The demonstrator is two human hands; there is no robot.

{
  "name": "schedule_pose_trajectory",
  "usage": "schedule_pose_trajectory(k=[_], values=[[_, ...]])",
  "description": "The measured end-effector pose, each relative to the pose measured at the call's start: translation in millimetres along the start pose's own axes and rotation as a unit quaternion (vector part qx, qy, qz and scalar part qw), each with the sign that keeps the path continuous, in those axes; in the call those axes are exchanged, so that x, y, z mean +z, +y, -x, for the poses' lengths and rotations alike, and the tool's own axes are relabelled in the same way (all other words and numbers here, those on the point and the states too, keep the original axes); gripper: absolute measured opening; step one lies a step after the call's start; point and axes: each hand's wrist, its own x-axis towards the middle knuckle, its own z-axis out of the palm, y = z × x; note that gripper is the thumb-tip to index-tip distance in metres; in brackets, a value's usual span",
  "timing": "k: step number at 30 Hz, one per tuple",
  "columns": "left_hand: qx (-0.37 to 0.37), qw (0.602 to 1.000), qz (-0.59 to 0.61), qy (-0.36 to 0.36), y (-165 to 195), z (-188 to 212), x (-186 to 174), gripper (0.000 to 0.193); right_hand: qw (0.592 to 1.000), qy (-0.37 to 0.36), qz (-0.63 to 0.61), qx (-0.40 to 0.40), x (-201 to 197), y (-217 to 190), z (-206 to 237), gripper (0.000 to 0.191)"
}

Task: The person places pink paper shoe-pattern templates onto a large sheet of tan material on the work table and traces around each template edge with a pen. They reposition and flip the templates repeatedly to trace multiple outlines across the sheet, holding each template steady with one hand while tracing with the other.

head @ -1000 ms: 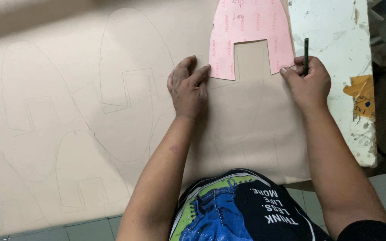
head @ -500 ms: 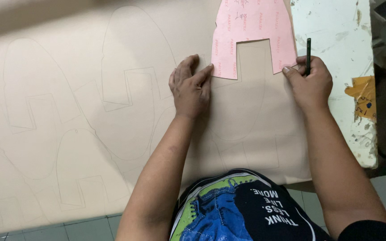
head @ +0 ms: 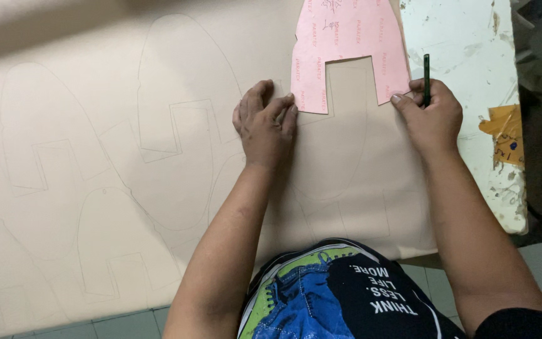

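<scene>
A pink card template (head: 349, 44) with a square notch in its near edge lies on a large beige sheet (head: 158, 157). My left hand (head: 263, 125) rests flat on the sheet, fingertips touching the template's near left leg. My right hand (head: 431, 116) grips a dark pencil (head: 426, 78) upright beside the template's near right leg, with a fingertip on that corner.
Several pencil outlines of the same notched shape (head: 177, 119) cover the beige sheet to the left. A paint-stained white table (head: 472, 56) shows at the right, with an orange scrap (head: 503, 135) near its edge. Grey floor lies beyond the table's right side.
The template and both hands sit slightly farther right and lower in view, mostly from the camera shifting. My hands keep the same hold on template and pencil.
</scene>
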Motion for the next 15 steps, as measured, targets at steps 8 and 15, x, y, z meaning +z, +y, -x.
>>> schedule_pose_trajectory(k=[8, 15], values=[[0.169, 0.958, -0.211, -0.097, 21, -34, 30, 0.033, 1.0, -0.013, -0.017, 0.018, -5, -5, 1, 0.036], [0.091, 0.933, -0.221, -0.271, 94, -56, 38, 0.065, 0.999, -0.027, 0.032, 0.006, -8, -9, -2, 0.042]])
